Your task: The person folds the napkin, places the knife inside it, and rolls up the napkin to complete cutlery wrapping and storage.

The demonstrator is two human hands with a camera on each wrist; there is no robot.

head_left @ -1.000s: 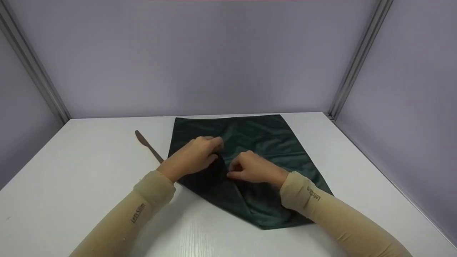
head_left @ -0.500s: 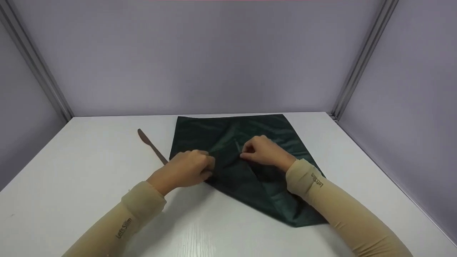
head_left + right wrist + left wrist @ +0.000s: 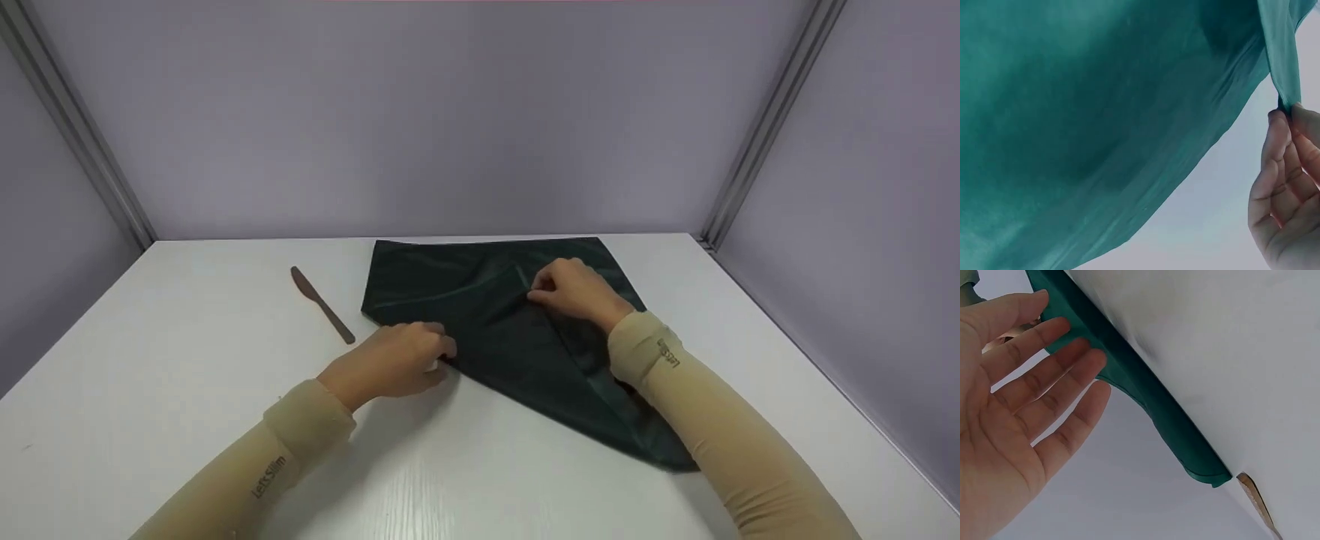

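Note:
A dark green cloth (image 3: 487,330) lies partly folded on the white table (image 3: 187,390). My right hand (image 3: 541,291) pinches a corner of the cloth between thumb and fingertips and holds it over the far middle of the fabric. The right wrist view shows that pinch (image 3: 1287,115) with the green cloth (image 3: 1100,124) hanging from it. My left hand (image 3: 431,354) sits at the cloth's near-left edge. In the left wrist view this left hand (image 3: 1044,365) has straight fingers, their tips touching the folded edge of the cloth (image 3: 1145,399).
A brown table knife (image 3: 322,304) lies on the table left of the cloth, its tip (image 3: 1255,498) also visible in the left wrist view. Purple-grey walls with metal corner posts (image 3: 765,127) close the table at the back and sides.
My right hand has carried the pinched corner away from me and to the right, folding the cloth over. My left hand slid back from the cloth's middle to its near-left edge.

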